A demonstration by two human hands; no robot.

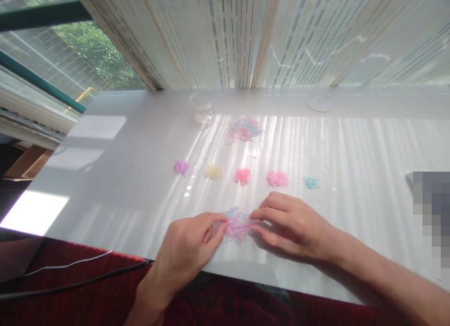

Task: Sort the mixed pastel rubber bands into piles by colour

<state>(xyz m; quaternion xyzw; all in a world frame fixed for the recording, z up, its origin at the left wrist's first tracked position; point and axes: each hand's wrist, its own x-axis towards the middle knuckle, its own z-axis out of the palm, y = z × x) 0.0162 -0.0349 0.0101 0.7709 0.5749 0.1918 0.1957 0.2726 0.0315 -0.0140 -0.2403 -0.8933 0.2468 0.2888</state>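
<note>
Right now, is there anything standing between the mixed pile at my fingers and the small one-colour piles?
Between the mixed pile and the coral pile, nothing visible, only bare table. Toward the teal pile, your right hand stands in the way.

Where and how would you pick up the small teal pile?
I'd pinch the teal pile at its middle, from above, closing in from its sides. It lies low on the table and looks loose, so an edge grip might lift only part.

nearest band pile (238, 227) partly blurred; right forearm (383, 272) cut off
</note>
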